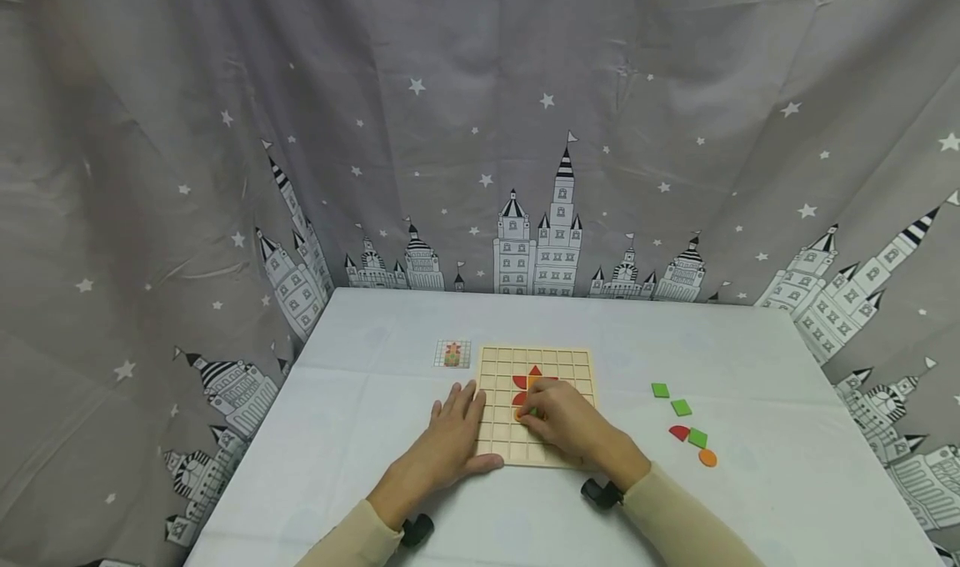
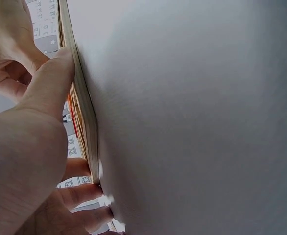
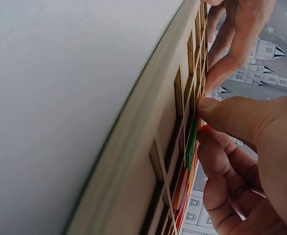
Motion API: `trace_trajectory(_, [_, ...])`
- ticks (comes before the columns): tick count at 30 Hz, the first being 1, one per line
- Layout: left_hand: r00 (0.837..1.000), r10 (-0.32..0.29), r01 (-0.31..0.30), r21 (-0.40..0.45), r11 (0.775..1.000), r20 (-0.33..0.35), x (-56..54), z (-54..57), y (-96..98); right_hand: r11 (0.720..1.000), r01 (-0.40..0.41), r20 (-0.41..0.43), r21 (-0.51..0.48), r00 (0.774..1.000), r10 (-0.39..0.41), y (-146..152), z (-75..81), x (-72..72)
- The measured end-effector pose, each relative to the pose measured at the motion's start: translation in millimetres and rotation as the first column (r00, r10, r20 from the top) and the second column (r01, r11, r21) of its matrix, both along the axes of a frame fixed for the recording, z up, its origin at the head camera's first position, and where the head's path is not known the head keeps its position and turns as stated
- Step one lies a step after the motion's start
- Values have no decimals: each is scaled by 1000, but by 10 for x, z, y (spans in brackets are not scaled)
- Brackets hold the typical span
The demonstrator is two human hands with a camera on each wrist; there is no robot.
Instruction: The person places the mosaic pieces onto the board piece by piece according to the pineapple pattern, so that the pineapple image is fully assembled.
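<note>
This looks like a small staged recording corner, not a lived-in room. A grey fabric curtain printed with white stars and black-and-white castles hangs as a backdrop at 12 o'clock and wraps around at 9 and 3 o'clock. In front of it stands a table covered with a plain white cloth. No furniture or walls are visible behind the fabric.

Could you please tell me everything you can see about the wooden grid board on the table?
The wooden grid board is a pale, square tray divided by thin raised slats into small square cells. It lies flat on the white table. Red pieces and an orange one fill some middle cells. The left hand rests flat on its left edge; the right hand pinches a green piece at a cell.
</note>
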State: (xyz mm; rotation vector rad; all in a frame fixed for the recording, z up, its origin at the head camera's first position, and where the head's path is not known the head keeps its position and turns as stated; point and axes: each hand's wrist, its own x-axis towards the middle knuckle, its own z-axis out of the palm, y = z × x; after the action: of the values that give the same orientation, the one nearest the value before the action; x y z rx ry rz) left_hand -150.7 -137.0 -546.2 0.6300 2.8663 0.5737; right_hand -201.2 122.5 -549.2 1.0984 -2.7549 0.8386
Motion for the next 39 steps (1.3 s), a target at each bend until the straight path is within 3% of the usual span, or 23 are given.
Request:
trace_trajectory(29, [1000,13,-13,-3,1000,5,8,11,9,999,37,-11,6,999,-37,-33,-9,49])
trace_trajectory(39, [1000,14,-14,0,1000,-3,3,8,15,983,181,48,-18,982,-180,283,90,173])
